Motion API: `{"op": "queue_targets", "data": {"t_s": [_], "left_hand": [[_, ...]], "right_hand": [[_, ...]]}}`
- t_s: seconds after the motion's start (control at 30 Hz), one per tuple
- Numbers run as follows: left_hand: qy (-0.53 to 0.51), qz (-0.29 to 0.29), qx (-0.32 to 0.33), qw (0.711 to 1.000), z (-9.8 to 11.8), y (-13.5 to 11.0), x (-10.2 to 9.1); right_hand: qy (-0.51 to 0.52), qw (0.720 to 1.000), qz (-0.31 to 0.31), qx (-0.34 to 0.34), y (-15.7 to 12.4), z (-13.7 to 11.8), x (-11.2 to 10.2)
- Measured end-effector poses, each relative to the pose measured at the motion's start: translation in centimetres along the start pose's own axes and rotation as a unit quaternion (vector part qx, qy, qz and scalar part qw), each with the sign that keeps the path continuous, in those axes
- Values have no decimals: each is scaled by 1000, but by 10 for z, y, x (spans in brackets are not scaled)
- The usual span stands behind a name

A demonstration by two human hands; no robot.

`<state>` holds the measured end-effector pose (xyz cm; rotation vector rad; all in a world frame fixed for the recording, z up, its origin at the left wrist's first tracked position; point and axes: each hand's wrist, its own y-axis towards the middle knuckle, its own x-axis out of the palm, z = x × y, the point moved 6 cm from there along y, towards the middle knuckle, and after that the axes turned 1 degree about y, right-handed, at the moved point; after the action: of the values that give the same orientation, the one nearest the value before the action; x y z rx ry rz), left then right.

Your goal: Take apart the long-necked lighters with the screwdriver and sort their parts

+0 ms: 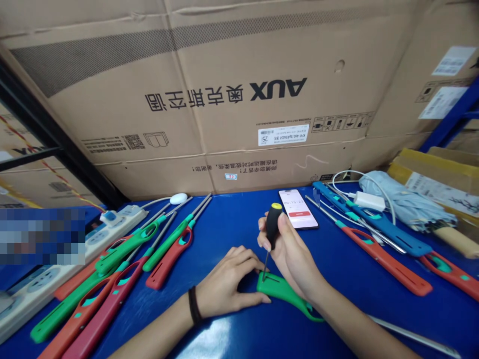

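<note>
Held a black screwdriver [274, 227] with a yellow-capped handle in the right hand [295, 252], fingers closed around the grip, shaft pointing down. Set its tip on the broad end of a green lighter [282, 291], long-bodied, lying flat on the blue tabletop [220, 227] in front, partly covered by the right forearm. Held that same end between thumb and fingertips of the left hand [232, 284], spread fairly wide; wore a dark band [193, 305] on the left wrist. Noted a metal rod [415, 335] beyond the right forearm; could not tell of any join to the green lighter. Listed just beyond the right hand a phone [309, 219] with a running-time display and red button. Counted at left several red, orange and green lighters [108, 314] beside a white power strip [37, 281]; at right, red and blue lighters [389, 262], a white adapter [369, 201], a folded pale blue umbrella [406, 199]. Recorded behind everything a brown cardboard box [232, 60], lettering upside down.
</note>
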<state>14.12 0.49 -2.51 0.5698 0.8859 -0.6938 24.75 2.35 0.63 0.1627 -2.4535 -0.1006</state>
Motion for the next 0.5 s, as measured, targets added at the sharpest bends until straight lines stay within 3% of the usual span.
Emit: {"op": "queue_targets", "data": {"t_s": [0.5], "left_hand": [[-8,-3,1,1000,1,1,-1]], "right_hand": [[13,1000,15,-10,3,-4,-3]]}}
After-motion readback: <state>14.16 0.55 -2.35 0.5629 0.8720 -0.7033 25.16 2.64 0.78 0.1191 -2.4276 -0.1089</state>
